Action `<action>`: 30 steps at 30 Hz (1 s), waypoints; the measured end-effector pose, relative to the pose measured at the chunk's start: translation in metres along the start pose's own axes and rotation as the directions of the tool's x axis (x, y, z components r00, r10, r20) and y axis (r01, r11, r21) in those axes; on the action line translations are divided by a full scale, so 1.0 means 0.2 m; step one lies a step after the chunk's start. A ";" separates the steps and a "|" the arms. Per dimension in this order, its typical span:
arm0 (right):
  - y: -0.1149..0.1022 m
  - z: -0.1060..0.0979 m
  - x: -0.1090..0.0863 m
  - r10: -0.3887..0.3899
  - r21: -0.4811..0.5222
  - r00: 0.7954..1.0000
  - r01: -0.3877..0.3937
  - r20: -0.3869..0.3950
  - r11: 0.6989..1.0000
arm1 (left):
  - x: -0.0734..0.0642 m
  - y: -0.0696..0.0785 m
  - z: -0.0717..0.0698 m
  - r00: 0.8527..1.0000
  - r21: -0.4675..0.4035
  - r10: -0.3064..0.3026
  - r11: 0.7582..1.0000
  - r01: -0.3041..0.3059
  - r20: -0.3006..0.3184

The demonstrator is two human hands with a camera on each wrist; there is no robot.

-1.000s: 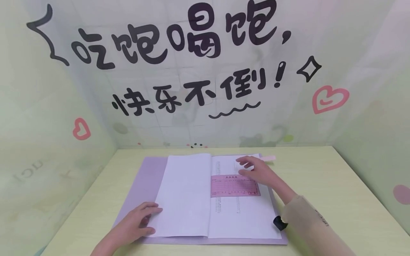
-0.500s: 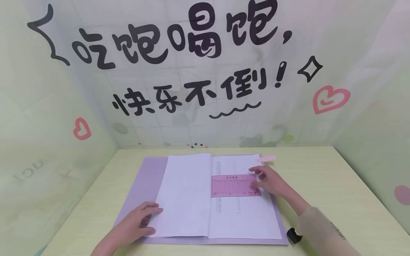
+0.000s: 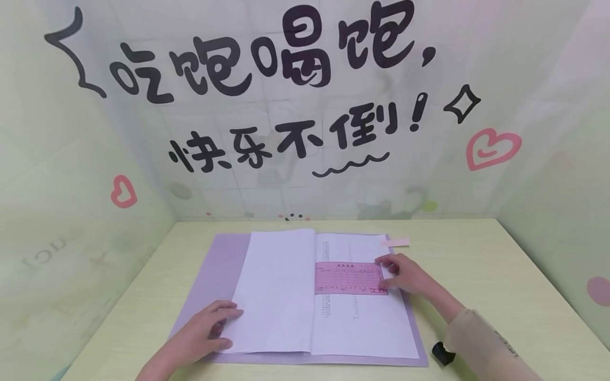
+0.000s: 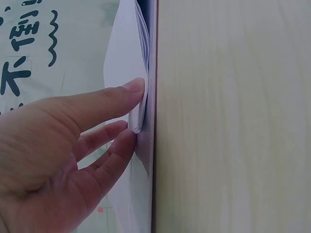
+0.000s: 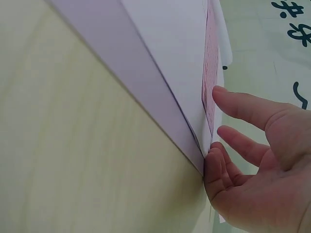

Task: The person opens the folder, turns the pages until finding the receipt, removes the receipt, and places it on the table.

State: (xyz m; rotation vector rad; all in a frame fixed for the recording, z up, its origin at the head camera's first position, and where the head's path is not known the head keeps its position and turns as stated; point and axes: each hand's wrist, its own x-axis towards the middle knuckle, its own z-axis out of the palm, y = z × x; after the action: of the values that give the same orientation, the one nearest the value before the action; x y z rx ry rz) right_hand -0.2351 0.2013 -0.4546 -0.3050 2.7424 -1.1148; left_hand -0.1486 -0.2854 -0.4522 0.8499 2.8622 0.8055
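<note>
A lilac folder (image 3: pixel 224 264) lies open on the table, with white sheets inside. On the printed right page (image 3: pixel 367 328) lies a pink form slip (image 3: pixel 345 278) with a ruled grid. My right hand (image 3: pixel 405 272) touches the slip's right end, thumb near its closer corner and index finger near its far corner. In the right wrist view, the fingers of that hand (image 5: pixel 267 160) are spread apart beside the paper edges. My left hand (image 3: pixel 200 330) rests on the edge of the blank left page (image 3: pixel 274 296); the left wrist view shows its thumb (image 4: pixel 131 86) on the paper.
A pink paper tab (image 3: pixel 396 243) sticks out from the far right corner of the pages. A small black object (image 3: pixel 443 354) appears beside the right sleeve (image 3: pixel 491 344). A wall with large black lettering (image 3: pixel 300 137) stands behind the table (image 3: pixel 514 296).
My right hand has come down from the top of the right page to the pink slip's right end. The pink tab sits slightly lower. My left hand has stayed in place.
</note>
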 end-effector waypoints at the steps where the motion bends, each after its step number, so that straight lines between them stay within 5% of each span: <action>1: 0.00 0.00 0.00 0.008 -0.001 1.000 -0.008 0.000 1.000 | 0.00 0.00 0.00 1.000 0.000 0.002 1.000 -0.002 -0.002; 16: 0.01 0.02 -0.01 -0.015 0.012 0.999 0.015 -0.034 1.000 | 0.00 0.00 0.00 0.999 -0.001 0.029 1.000 -0.029 -0.024; 30: -0.02 0.04 -0.02 -0.027 -0.033 0.998 0.025 -0.054 0.999 | 0.00 0.01 0.00 1.000 0.024 -0.005 1.000 0.006 -0.010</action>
State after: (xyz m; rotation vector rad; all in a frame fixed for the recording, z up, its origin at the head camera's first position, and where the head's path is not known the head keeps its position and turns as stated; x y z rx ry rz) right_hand -0.2285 0.1941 -0.4573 -0.3202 2.8138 -1.1022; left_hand -0.1479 -0.2838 -0.4508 0.8428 2.8871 0.7783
